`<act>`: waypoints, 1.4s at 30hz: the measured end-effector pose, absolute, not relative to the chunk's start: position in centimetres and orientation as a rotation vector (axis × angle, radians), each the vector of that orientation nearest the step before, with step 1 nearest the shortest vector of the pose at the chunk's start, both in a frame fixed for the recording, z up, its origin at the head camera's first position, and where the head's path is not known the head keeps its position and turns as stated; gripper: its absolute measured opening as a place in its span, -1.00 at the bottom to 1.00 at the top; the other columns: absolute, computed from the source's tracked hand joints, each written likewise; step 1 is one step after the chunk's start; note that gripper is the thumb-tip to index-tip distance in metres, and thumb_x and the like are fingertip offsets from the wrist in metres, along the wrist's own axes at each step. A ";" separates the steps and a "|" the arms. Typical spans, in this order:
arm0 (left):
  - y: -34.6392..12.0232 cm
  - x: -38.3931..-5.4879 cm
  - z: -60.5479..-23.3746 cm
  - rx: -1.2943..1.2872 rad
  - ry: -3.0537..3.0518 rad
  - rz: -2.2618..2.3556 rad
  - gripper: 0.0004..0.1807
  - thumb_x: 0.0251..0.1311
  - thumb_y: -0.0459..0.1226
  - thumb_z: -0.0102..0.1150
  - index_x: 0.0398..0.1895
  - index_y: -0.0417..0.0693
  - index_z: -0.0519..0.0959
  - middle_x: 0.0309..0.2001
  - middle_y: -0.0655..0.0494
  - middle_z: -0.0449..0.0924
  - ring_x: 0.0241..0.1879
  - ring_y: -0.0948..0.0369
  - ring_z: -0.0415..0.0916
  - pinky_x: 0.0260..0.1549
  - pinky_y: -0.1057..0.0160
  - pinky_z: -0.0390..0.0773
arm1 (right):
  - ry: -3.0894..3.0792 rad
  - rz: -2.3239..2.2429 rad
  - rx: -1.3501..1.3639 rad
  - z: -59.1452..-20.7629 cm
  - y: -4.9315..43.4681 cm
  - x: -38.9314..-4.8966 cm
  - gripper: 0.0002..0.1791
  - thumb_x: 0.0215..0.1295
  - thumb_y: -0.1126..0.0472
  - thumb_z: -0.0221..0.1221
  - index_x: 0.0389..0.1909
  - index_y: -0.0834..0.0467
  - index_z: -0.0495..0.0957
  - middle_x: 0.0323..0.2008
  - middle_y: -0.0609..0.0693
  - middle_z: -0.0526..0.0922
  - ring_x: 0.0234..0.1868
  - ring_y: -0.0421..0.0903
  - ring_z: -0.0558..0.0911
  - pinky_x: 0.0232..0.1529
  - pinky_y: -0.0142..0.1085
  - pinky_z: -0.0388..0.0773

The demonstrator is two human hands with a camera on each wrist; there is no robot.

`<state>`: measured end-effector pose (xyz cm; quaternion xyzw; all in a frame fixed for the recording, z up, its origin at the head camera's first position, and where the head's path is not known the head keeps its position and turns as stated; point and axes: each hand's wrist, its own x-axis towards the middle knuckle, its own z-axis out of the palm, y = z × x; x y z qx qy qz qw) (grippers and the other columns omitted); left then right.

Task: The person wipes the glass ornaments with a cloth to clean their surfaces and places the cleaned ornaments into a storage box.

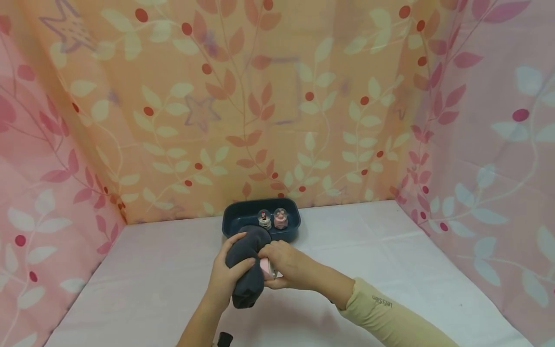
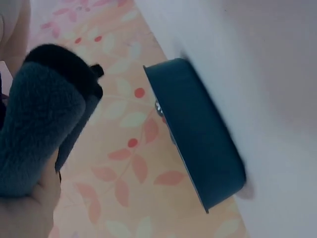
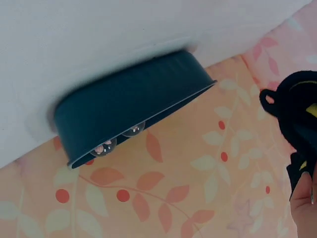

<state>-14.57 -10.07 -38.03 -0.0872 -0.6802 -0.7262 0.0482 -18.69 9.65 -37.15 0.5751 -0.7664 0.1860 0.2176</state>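
Observation:
My left hand (image 1: 225, 274) grips a dark grey plush bundle (image 1: 249, 258), fingers over its far side and thumb across its front. In the left wrist view the plush bundle (image 2: 42, 114) looks fuzzy, with a black edge and a small loop. In the right wrist view its black end (image 3: 292, 109) shows a loop and bits of yellow. My right hand (image 1: 290, 265) pinches a small pink-and-white object (image 1: 266, 268) against the bundle's right side; the fingers hide most of it. Both hands are just in front of a dark blue tray (image 1: 238, 225).
Two small snow globes stand in the tray, one with a white base (image 1: 264, 220) and one pink (image 1: 280, 220). A white cloth covers the table (image 1: 368, 241). Leaf-patterned curtains (image 1: 243, 96) close off the back and both sides. A black object (image 1: 224, 339) shows beside the left forearm.

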 end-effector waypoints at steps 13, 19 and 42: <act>-9.3 -14.6 -37.7 -0.007 -1.848 -2.401 -0.41 0.14 -0.47 0.06 0.31 -0.14 0.35 0.20 -0.14 0.35 -0.01 0.07 0.41 -0.19 0.29 0.54 | -1.988 0.586 1.704 -37.9 10.0 -19.1 -0.31 0.09 0.10 0.43 0.08 0.17 0.19 -0.11 -0.01 0.45 -0.19 -0.12 0.41 -0.09 -0.38 0.36; -9.4 -14.6 -37.7 0.074 -1.708 -2.518 -0.37 0.24 -0.45 0.00 0.41 -0.13 0.21 0.33 -0.10 0.21 0.05 0.15 0.37 -0.19 0.36 0.54 | -1.983 0.693 1.652 -38.2 10.2 -19.4 -0.44 0.29 0.00 0.25 0.08 0.19 0.20 -0.04 0.05 0.44 -0.10 -0.07 0.41 -0.04 -0.31 0.40; -7.8 -12.7 -38.9 -0.357 -1.655 -2.252 0.04 0.02 -0.58 0.26 0.48 0.15 -0.06 0.17 -0.06 0.22 -0.11 0.21 0.53 -0.18 0.32 0.60 | -2.223 2.050 1.098 -38.2 8.4 -17.0 -0.42 0.51 -0.11 -0.15 0.12 0.36 0.10 -0.06 0.16 0.34 -0.05 -0.04 0.43 0.04 -0.37 0.46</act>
